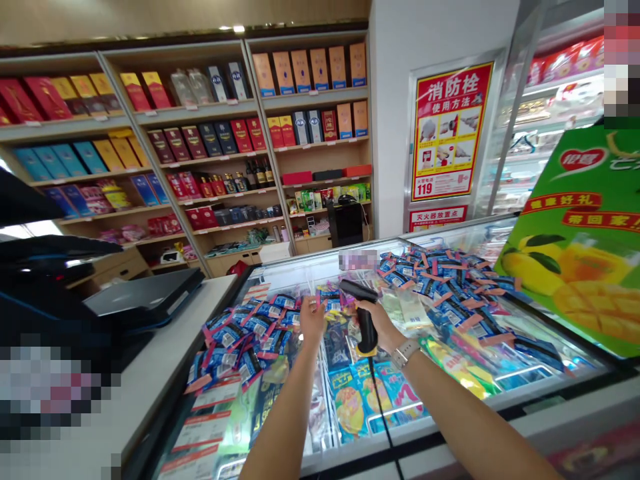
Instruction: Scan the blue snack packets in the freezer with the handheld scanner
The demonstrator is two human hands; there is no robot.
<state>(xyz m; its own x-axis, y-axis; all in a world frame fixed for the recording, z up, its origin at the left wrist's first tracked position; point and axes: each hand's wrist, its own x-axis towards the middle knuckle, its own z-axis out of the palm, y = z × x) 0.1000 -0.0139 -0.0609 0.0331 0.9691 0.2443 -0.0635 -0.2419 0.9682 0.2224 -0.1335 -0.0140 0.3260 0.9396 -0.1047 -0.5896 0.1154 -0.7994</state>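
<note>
A black handheld barcode scanner (367, 327) with a trailing cable is gripped in my right hand (385, 325), its head tilted toward the left. Beside it, my left hand (313, 321) pinches the edge of a small blue packet with pink ends (330, 295), whose barcode faces up near the scanner head. Both hands are above a glass-topped display freezer (320, 460). Many similar blue packets (260, 325) lie in a heap left of my left hand. Another heap of blue packets (450, 283) spreads out to the right.
A dark checkout machine (145, 293) stands on the white counter (165, 347) at left. Blue and yellow ice-cream packs (350, 407) show under the glass. A large green mango-printed box (575, 233) rises at right. Shelves of boxed goods (220, 143) line the back wall.
</note>
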